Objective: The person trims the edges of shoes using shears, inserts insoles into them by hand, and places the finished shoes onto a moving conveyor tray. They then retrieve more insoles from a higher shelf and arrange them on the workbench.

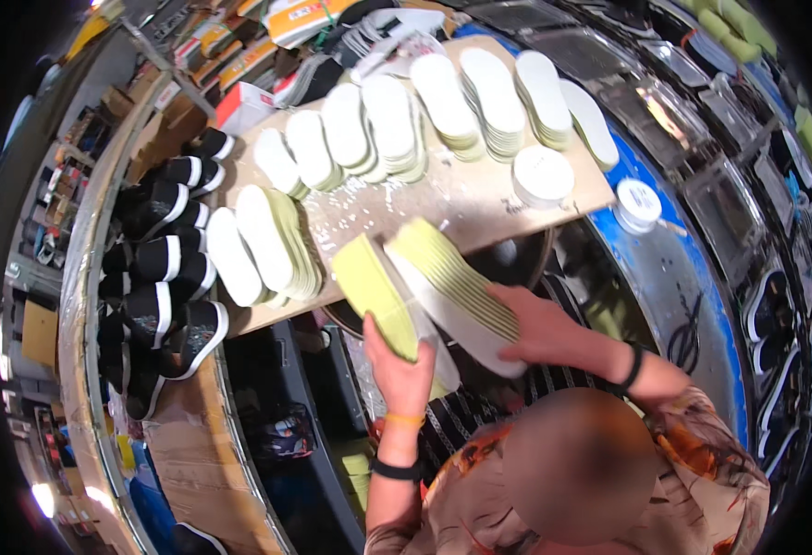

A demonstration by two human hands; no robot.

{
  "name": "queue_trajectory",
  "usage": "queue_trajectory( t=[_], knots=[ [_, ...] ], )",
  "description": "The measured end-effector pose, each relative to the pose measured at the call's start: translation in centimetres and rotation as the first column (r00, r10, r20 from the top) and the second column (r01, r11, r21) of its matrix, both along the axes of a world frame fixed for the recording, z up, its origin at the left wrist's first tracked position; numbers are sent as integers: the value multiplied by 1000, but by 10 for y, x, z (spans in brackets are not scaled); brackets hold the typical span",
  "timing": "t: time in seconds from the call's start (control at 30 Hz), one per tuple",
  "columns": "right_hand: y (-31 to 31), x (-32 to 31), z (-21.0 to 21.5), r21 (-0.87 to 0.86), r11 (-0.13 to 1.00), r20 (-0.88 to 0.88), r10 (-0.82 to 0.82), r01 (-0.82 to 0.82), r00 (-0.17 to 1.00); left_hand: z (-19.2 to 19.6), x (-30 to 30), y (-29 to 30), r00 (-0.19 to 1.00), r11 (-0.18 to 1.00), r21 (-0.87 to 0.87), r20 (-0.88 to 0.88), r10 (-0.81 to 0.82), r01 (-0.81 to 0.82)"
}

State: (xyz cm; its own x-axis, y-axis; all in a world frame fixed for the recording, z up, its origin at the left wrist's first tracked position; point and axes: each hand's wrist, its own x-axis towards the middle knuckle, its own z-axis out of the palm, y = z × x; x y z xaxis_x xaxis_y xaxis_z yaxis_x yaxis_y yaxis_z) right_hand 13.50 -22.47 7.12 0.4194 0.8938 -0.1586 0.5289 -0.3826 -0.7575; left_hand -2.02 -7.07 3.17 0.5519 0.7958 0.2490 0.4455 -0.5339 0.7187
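My left hand [399, 370] grips a bundle of insoles [366, 277] with a yellow-green face toward the camera and white at its side. My right hand [549, 326] is wrapped round the lower end of a second insole stack [448, 287], whose layered yellow-green edges show above a white face. Both bundles are held tilted, close together, over the near edge of the wooden board [378, 217]. To their left, white insoles [267, 240] lie piled on the board. Part of the left bundle is hidden behind my fingers.
Several insole stacks [387, 120] line the board's far side. A white round tub [543, 176] sits at its right end, another tub [638, 205] on the blue-edged surface. Black shoes with white soles [161, 259] crowd the left. White scraps [360, 199] litter the board.
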Motion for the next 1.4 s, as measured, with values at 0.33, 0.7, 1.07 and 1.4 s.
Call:
queue_trajectory(
  t=[0.33,0.7,1.07,1.4],
  knots=[
    [45,59,61,238,968,-850,169,77,498,53,-102,64,733,913,-382,579,358,-144],
    [440,93,-7,475,852,-845,371,221,385,31,-136,84,824,772,-636,426,375,-23],
    [481,79,-42,302,834,-303,-375,461,876,50,-85,131,844,854,-515,489,220,76],
    [236,-83,4,265,910,-609,414,-319,677,41,-64,116,592,902,-425,747,302,76]
  ],
)
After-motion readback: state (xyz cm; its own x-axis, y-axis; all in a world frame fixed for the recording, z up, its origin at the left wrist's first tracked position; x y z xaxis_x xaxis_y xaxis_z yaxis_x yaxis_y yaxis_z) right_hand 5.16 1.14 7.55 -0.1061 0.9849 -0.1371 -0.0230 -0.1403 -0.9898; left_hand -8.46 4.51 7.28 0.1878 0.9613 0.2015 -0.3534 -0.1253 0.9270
